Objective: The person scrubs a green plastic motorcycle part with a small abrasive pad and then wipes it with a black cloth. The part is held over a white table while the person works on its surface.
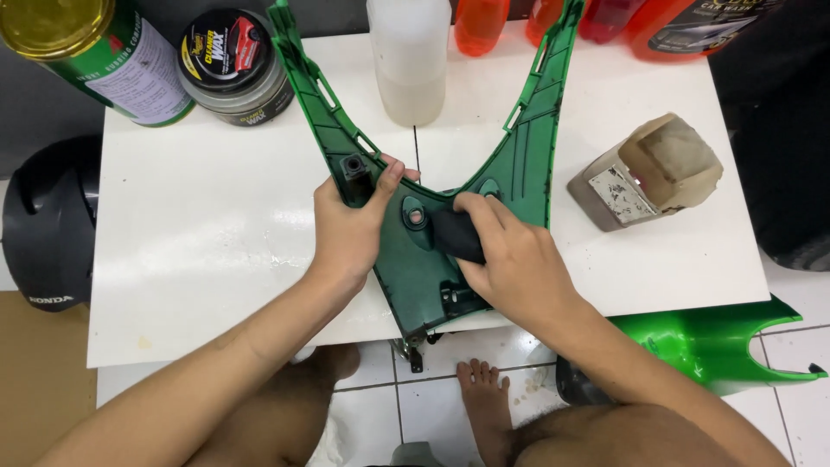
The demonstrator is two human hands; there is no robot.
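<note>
- Centrally, a dark green V-shaped plastic fairing panel [415, 259] lies on a white square tabletop [199, 233], its two arms running to the top edge of the frame and its narrow end hanging over the table's near edge.
- The left hand [350, 229] grasps the panel's left arm, thumb on top and fingers curled beneath.
- The right hand [510, 259] is clenched around a small black pad [456, 235], pressing it onto the panel just right of centre.
- Along the top of the frame stand a green tin with a yellow lid [86, 43], a round black tin [233, 65], a cloudy white plastic bottle [408, 56] and orange-red bottles [605, 22].
- At the right of the table lies a grimy brownish translucent container [648, 173], tipped on its side.
- A black helmet [47, 225] sits at the left edge, off the table.
- A bright green glossy panel [718, 342] rests at the lower right on the white tiled floor [804, 406].
</note>
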